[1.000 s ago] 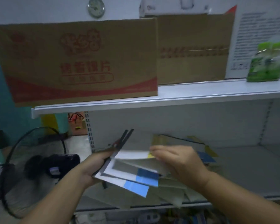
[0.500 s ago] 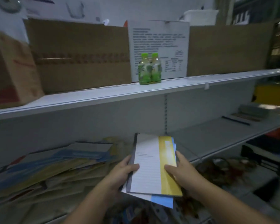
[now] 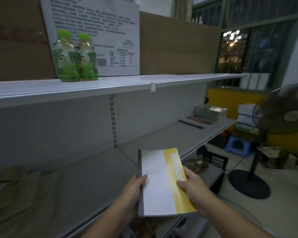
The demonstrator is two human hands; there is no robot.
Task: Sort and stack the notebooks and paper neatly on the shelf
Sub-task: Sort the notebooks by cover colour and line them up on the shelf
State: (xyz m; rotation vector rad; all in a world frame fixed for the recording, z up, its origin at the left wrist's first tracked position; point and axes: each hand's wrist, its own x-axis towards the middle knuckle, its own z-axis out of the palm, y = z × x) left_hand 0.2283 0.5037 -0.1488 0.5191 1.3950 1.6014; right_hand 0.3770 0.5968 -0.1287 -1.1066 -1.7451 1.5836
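A person holds a notebook (image 3: 159, 182) with both hands over the front edge of a grey lower shelf (image 3: 93, 177); whether it touches the board cannot be told. The left hand (image 3: 132, 191) grips the dark spine edge with its thumb laid on the white lined cover, while the right hand (image 3: 193, 188) grips the opposite side, thumb on the yellow band. More sheets or covers show beneath the top one. Blurred loose papers (image 3: 12, 191) lie at the left end of the same shelf. Far along it to the right sit a stack of books (image 3: 210, 111) and, just beside them, a dark pen (image 3: 190, 124). On the upper shelf (image 3: 187, 78) two green bottles (image 3: 75, 57) stand in front of a white printed box (image 3: 107, 31), with a brown carton (image 3: 177, 45) next to it. A standing fan (image 3: 286, 114), a blue stool (image 3: 237, 146) and a black crate (image 3: 213, 159) occupy the floor at right.
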